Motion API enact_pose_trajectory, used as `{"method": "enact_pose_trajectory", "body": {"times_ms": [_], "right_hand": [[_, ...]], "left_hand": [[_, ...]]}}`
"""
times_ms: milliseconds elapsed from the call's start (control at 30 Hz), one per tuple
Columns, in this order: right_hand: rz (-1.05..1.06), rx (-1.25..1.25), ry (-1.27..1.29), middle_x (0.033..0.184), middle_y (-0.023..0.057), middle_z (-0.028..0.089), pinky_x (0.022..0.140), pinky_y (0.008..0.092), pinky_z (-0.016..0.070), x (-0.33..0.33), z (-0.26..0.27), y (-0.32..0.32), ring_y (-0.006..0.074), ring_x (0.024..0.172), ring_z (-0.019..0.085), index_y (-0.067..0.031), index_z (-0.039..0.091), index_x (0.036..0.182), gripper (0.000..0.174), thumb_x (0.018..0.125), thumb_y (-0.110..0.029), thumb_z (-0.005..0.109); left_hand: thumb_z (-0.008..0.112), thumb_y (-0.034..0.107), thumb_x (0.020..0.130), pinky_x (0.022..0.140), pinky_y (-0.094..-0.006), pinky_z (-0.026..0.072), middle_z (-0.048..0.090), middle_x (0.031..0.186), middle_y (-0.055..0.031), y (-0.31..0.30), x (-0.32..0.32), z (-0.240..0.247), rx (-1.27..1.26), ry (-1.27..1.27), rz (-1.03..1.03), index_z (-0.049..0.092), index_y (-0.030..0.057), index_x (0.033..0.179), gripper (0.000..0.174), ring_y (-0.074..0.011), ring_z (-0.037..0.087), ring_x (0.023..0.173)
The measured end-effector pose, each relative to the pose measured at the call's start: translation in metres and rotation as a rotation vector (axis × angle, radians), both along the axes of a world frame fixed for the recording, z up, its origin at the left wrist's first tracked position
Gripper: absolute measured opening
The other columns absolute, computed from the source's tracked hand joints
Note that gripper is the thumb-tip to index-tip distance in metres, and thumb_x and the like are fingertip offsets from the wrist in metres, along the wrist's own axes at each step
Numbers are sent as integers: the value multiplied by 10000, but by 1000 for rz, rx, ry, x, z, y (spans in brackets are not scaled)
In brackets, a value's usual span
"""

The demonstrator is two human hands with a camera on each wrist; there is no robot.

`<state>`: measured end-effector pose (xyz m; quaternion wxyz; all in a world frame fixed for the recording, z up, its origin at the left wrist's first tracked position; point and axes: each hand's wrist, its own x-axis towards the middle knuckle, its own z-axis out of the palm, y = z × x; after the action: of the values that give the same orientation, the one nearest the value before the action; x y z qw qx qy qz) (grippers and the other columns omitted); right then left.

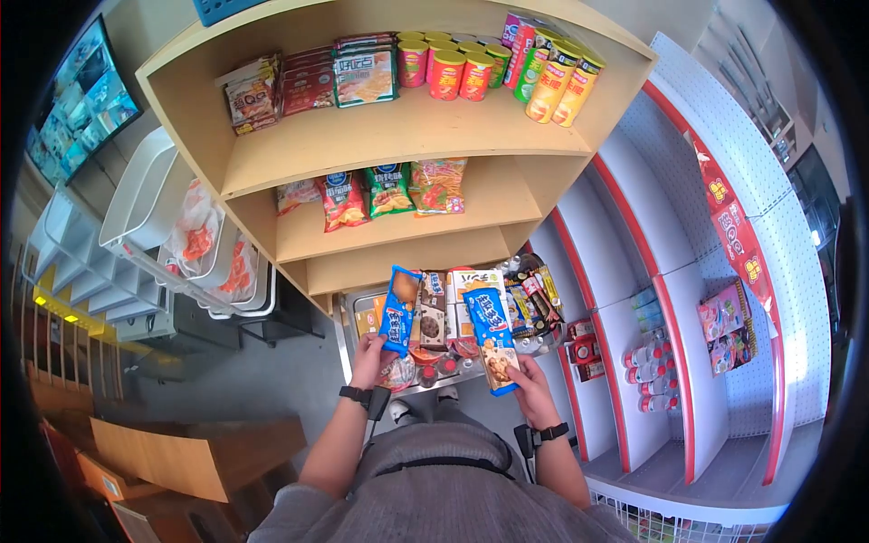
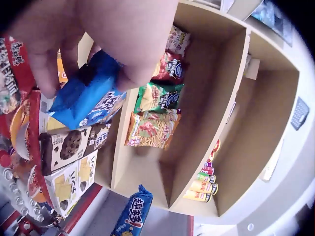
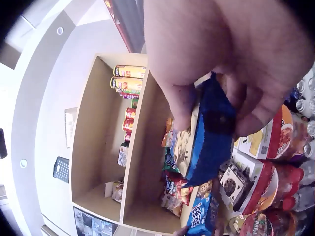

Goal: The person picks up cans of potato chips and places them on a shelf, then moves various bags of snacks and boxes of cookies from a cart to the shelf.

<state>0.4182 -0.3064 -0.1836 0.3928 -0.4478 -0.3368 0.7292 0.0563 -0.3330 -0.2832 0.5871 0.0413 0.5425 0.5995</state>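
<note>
My left hand [image 1: 367,360] grips the lower end of a blue packet of cookies [image 1: 399,309], which stands tilted up in front of me. A second blue cookie packet [image 1: 489,333] is pinched at its near end by my right hand [image 1: 535,391]. In the left wrist view, thumb and fingers close round the end of the left packet [image 2: 91,93]. The right wrist view has the right packet [image 3: 209,132] between thumb and fingers. Beneath both packets, a metal cart [image 1: 346,348] carries boxed cookies [image 1: 434,317], bottles and other snacks.
Ahead stands a wooden shelf unit [image 1: 389,149]. Its upper level holds chip canisters [image 1: 447,74] and packs; the level below holds chip bags [image 1: 390,190]. White shelving with red edges [image 1: 625,362] rises at right, bearing bottles [image 1: 647,375]. White bins [image 1: 149,222] stand at left.
</note>
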Motion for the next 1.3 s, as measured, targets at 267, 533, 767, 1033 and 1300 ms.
{"method": "enact_pose_trajectory", "body": {"times_ms": [267,533,767,1033,1300], "right_hand": [[-28,-14,227,1332,144,670,1046,406,552,-11,22,4,248,1221,674,-13,535,1402,396,1034,-114,641],[-94,40,219,1349,126,673,1064,426,540,-18,28,18,244,1236,671,-34,529,1422,400,1102,-268,576],[75,100,111,1323,52,681,1037,321,512,-43,41,37,134,1185,655,-28,560,1420,373,1109,-233,578],[282,203,-150,1229,27,686,955,269,511,-71,52,83,93,1098,628,-15,657,1309,331,1082,-256,636],[453,690,-560,1162,204,648,1038,409,467,-107,66,119,330,1205,593,44,654,1229,452,1042,-368,651]], "left_hand": [[532,124,1050,836,-349,611,664,1163,-74,-43,-24,55,238,-19,2,532,85,1259,212,-201,702,1016],[594,183,991,1049,-437,553,602,1391,-129,-72,-35,71,414,-93,-2,464,37,1485,532,-256,627,1260],[575,164,993,1108,-477,526,545,1490,-163,-80,-23,114,454,-202,-191,424,59,1534,572,-306,591,1333],[725,406,964,1007,-515,584,508,1523,-153,-77,4,104,471,-366,-332,502,104,1453,616,-325,596,1325],[829,130,853,1087,-391,523,550,1451,-101,-59,14,136,383,-192,-293,539,68,1389,612,-255,587,1309]]}}
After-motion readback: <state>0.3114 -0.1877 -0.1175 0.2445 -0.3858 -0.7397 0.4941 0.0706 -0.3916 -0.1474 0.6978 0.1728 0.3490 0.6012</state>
